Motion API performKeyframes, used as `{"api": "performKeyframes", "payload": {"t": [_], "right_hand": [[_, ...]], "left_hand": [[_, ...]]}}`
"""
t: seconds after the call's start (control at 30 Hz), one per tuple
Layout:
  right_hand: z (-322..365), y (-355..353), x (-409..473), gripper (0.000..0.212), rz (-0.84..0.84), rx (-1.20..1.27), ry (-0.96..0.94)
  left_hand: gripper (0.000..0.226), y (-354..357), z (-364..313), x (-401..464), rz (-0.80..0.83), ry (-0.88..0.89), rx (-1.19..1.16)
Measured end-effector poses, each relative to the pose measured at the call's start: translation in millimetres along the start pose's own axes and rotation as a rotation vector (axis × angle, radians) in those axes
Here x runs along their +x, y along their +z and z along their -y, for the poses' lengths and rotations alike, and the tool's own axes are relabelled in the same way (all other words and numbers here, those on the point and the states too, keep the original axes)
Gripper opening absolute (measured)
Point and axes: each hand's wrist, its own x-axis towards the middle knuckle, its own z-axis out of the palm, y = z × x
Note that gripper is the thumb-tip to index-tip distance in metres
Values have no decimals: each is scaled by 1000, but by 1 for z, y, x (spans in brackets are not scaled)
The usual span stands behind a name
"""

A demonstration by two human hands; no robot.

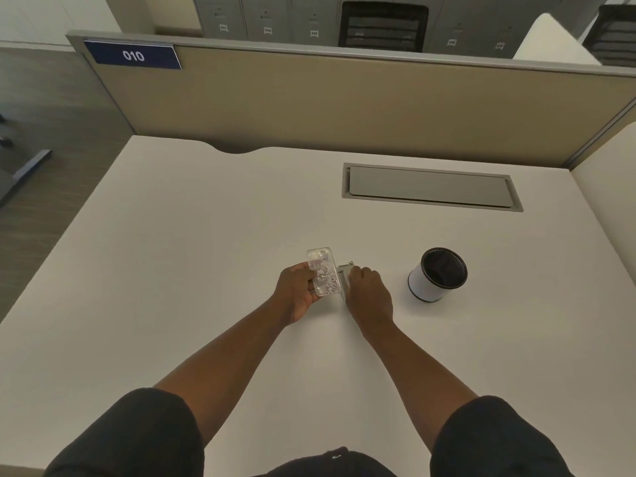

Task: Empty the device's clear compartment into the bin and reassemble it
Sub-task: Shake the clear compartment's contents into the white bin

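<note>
Across the middle of the view spreads a white desk (pixel 172 270), bare but for a few small things. At its far edge, toward 12 o'clock, stands a tan partition (pixel 344 105) with a grey top rail and a blue plate (pixel 132 56) reading 010 at about 11 o'clock. Beyond the partition a row of grey lockers (pixel 268 18) and a dark mesh chair back (pixel 382 27) show. A grey flap cover (pixel 428 185) is set flush into the desk at about 1 o'clock.

Near the centre, the left hand (pixel 297 290) grasps the clear compartment (pixel 323 271), fingers curled around its left side; pale bits lie inside it. Just beside it, at 3 o'clock from it, the right hand (pixel 370 292) closes over the device (pixel 346 271), a small grey metal piece of which only the top end shows; the rest is hidden under the fingers, so its shape is hard to make out. Whether compartment and device touch cannot be told.

The bin (pixel 437 275), a small white cylinder with a dark lining, stands upright at 3 o'clock from the hands, apart from them. Dark sleeves (pixel 137 438) are cut off at the bottom edge.
</note>
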Motion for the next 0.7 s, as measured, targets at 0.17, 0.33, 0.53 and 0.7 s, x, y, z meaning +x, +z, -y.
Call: {"api": "performKeyframes", "payload": {"t": [0.17,0.33,0.53,0.7], "right_hand": [[-3,6,-5,22,-44,-2,-12],[-11,7,-3,35,38,57,-22],[-30,-26,-14,25,-218,566,207],[-54,-67,2,22,-122,852,309]], "left_hand": [[29,-3,3,1,11,7,12],[29,-3,4,0,8,9,27],[31,18,-4,-10,95,-23,96],[30,57,-9,-14,187,-37,185]]}}
